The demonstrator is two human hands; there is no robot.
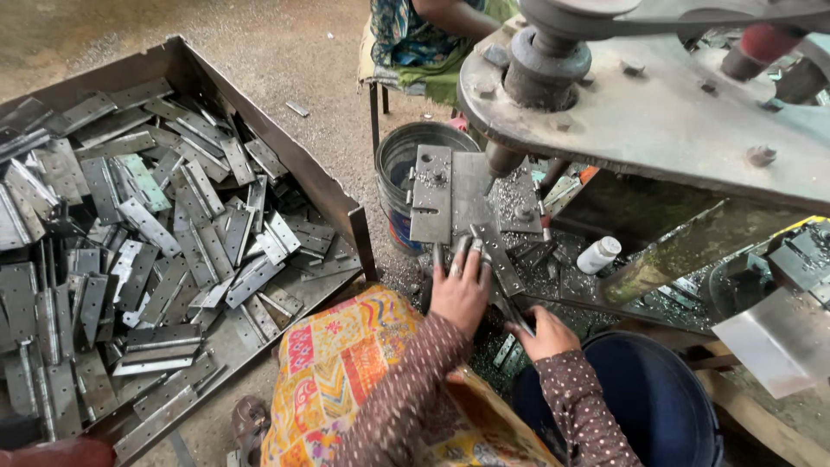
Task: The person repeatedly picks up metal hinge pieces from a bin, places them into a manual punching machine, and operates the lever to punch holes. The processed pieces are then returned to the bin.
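Note:
My left hand (460, 290) rests with fingers spread on a long grey metal hinge strip (489, 251) lying on the press bed under the punch (504, 160). Lower down, my right hand (543, 333) is closed around the near end of a dark metal piece (512, 307) beside that strip. A flat metal plate (432, 195) with holes lies just beyond my left fingers. Both sleeves are brown with small dots.
A large metal tray (285, 151) at the left holds several grey hinge plates (173, 233). A steel bucket (406, 160) stands behind the press. The heavy press frame (657, 121) overhangs on the right. A small white bottle (598, 254) and a dark blue tub (657, 398) sit near. Another person sits at the top.

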